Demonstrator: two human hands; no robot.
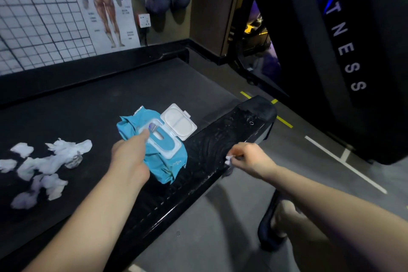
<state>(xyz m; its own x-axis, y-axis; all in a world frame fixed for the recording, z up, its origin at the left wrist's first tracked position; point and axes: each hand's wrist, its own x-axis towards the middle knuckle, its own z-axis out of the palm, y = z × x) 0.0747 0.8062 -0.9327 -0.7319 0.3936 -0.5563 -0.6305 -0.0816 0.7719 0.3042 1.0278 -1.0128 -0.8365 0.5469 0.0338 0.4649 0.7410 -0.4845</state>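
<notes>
A blue wet-wipe pack [162, 162] lies on the black treadmill belt [110, 95], its white flip lid [179, 121] swung open. My left hand [130, 150] reaches onto the pack, fingertips at the dispensing slot; whether they pinch a wipe is not clear. My right hand [249, 157] pinches a small crumpled white wipe [228, 159] against the wet, glossy black side rail [212, 150] of the treadmill.
Several used crumpled white wipes [44, 165] lie on the belt at the left. An anatomy poster [103, 4] and a grid chart hang on the wall behind. A dark panel reading FITNESS [340, 28] stands at the right. Grey floor with painted lines lies beyond the rail.
</notes>
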